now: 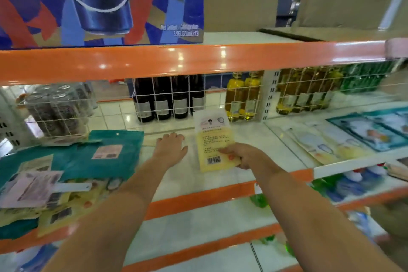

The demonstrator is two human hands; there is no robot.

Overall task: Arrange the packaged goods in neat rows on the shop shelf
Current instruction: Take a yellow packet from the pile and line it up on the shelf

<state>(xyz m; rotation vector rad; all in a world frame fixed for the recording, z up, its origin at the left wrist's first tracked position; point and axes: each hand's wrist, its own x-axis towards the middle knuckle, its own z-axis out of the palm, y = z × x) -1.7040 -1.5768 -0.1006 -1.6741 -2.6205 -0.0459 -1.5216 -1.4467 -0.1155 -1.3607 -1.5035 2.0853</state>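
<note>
Right hand (239,155) grips one yellow packet (215,141) by its near edge, held above mid-shelf (242,139). Left hand (171,147) rests flat, fingers straight, on the shelf. Two teal packets (97,157) at left end; four dark bottles (167,99) behind the mesh.

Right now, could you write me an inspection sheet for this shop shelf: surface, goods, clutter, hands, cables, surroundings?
Surface: white shelf with an orange front edge, bare in the middle.
Job's things: yellow packet held barcode side up; flat packets in a row lie at right.
Clutter: loose heap of teal and yellow packets at left, overlapping and askew.
Hands: right hand grips the yellow packet's lower edge; left hand rests flat on the shelf, holding nothing.
Cables: nothing seen.
Surroundings: dark bottles and oil bottles behind a wire grid; blue cola carton on the shelf above.
</note>
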